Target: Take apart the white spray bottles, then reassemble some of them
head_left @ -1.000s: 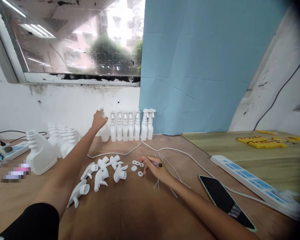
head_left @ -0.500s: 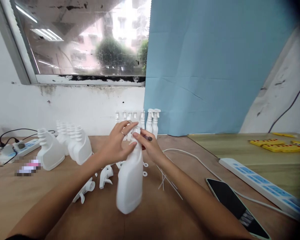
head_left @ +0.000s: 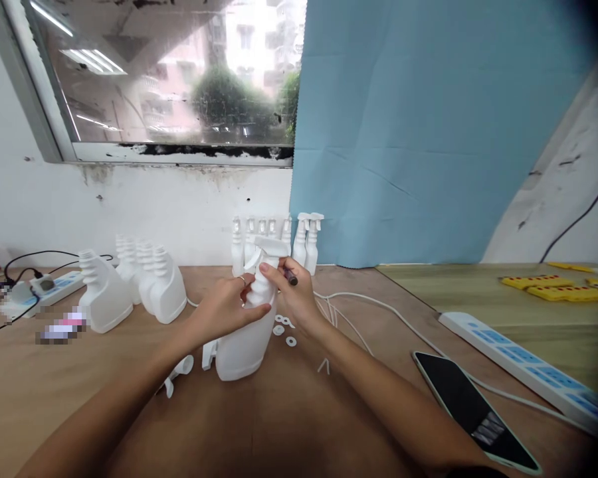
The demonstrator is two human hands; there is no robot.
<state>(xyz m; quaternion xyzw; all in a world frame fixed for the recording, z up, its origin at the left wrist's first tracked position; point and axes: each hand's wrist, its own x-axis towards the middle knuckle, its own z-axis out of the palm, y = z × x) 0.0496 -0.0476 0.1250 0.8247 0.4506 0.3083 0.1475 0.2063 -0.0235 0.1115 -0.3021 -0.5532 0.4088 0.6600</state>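
White plastic bottle [head_left: 243,345], trigger head [head_left: 273,247] on top, tilted in front of you. Your left hand [head_left: 228,300] wraps its ribbed neck; right hand [head_left: 299,292] grips just below the head, dark stick [head_left: 291,276] tucked in. Probably light, slick, soft-walled low down; hold the stiffer ribs.

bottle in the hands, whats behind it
Behind the held bottle stands a row of white bottles; its spray head partly covers some of them. Whatever is directly behind its body cannot be seen.
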